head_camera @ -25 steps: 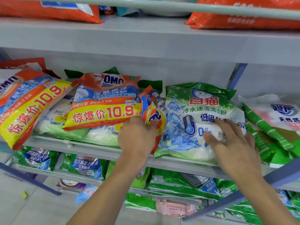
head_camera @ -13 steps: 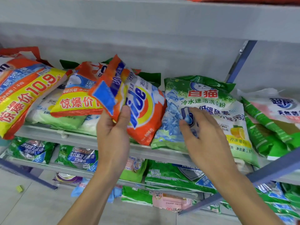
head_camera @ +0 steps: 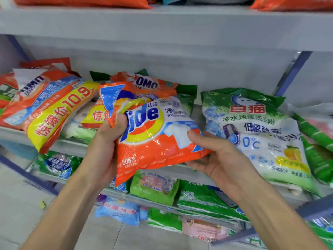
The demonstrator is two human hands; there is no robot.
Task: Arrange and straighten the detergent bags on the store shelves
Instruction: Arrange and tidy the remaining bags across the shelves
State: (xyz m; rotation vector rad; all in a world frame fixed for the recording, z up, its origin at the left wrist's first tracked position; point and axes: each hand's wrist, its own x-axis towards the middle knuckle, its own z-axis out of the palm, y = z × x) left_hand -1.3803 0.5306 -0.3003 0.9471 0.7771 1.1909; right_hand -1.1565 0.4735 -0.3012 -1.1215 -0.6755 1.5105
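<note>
I hold an orange Tide detergent bag (head_camera: 153, 134) in front of the middle shelf (head_camera: 16, 134), face toward me. My left hand (head_camera: 106, 141) grips its left edge, thumb on the front. From the right, my right hand (head_camera: 216, 157) holds its lower right side, thumb on top and fingers underneath. Behind it lies an orange OMO bag (head_camera: 149, 83). Another OMO bag with a yellow 10.9 price band (head_camera: 54, 109) leans at the left. A green and white cat-brand bag (head_camera: 255, 130) lies at the right.
Green striped bags (head_camera: 317, 141) lie at the far right. The shelf below carries green, blue and pink bags (head_camera: 155, 188). The upper shelf (head_camera: 162, 20) holds orange bags. Blue shelf struts (head_camera: 292, 73) cross at the right. Grey floor tiles show at the lower left.
The Tide bag has come out from between the OMO and cat-brand bags and turned to face me. My right hand left the cat-brand bag and took hold of the Tide bag's right side.
</note>
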